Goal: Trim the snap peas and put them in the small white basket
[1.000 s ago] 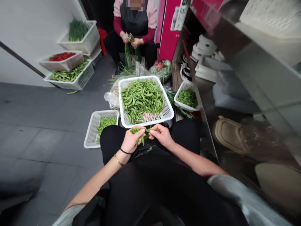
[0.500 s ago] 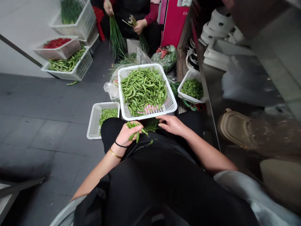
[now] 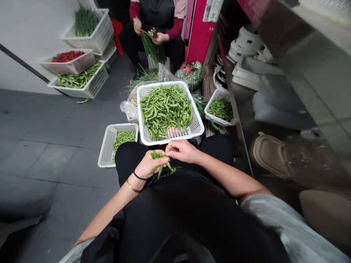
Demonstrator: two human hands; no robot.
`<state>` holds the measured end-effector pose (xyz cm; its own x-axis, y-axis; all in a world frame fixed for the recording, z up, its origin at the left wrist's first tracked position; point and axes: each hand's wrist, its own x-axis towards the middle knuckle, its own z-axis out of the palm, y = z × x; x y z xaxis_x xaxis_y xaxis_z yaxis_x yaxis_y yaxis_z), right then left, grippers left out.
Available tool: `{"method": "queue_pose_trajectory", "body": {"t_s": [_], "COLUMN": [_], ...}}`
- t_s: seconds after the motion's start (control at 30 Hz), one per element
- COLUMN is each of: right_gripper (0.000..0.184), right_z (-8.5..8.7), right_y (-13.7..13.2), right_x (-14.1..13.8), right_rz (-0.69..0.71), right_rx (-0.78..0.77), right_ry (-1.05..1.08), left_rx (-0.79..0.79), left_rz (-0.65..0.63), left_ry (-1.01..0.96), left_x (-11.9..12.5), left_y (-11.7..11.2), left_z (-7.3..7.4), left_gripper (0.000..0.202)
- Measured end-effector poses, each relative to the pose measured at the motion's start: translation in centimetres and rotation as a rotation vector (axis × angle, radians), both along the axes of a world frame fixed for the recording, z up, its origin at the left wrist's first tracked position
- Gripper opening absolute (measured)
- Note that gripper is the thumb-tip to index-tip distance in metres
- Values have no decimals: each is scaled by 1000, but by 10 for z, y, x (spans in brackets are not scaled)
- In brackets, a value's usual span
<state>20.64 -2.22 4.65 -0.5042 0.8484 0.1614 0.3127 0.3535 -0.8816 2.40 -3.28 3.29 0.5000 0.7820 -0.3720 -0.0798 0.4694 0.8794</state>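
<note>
Several green pea pods [image 3: 161, 168] are bunched in my left hand [image 3: 146, 167], with the thumb pressed over them. My right hand [image 3: 183, 151] meets it above my lap, thumb and fingertips pinched at the end of a pod; the exact grip is partly hidden. Thin green trimmings [image 3: 175, 169] cling to the dark cloth below the hands. Just beyond my hands, a white perforated basket [image 3: 197, 128] holds a big heap of pea pods [image 3: 166, 109]. By my left knee, a smaller white basket [image 3: 105, 149] has more pods [image 3: 124, 138] in it.
A co-worker's hands [image 3: 160, 38] hold long green stalks [image 3: 153, 51] opposite me. Stacked baskets with red peppers [image 3: 67, 57], pods and greens stand at the left wall. A basket of leafy greens [image 3: 221, 109] is at right, beside a metal shelf edge [image 3: 241, 135].
My right hand has moved left from the big basket's front edge to the pods in my left hand, and its fingers have closed. The co-worker's hands have come closer together.
</note>
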Motion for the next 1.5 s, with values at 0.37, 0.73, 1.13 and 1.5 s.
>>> {"method": "queue_pose_trajectory", "body": {"t_s": [0.37,0.73,1.13,1.5], "right_gripper": [11,15,32,28], "right_z": [5,9,1,7], "right_y": [0,-7,-11,-7], "right_x": [14,6,28,17], "right_rz": [-3,-66,31,327], "right_rx": [114,421,182,301], "right_ry": [21,-177,-315,-462], "left_rx": [-16,-102,218,814], "left_rz": [-34,46,391,-82], "left_ry": [-63,-105,131,592], "left_x": [0,7,1,-23], "left_y": [1,2,-2,0], "left_z": [0,-3,1,22], "left_gripper": [33,32,25,25]}}
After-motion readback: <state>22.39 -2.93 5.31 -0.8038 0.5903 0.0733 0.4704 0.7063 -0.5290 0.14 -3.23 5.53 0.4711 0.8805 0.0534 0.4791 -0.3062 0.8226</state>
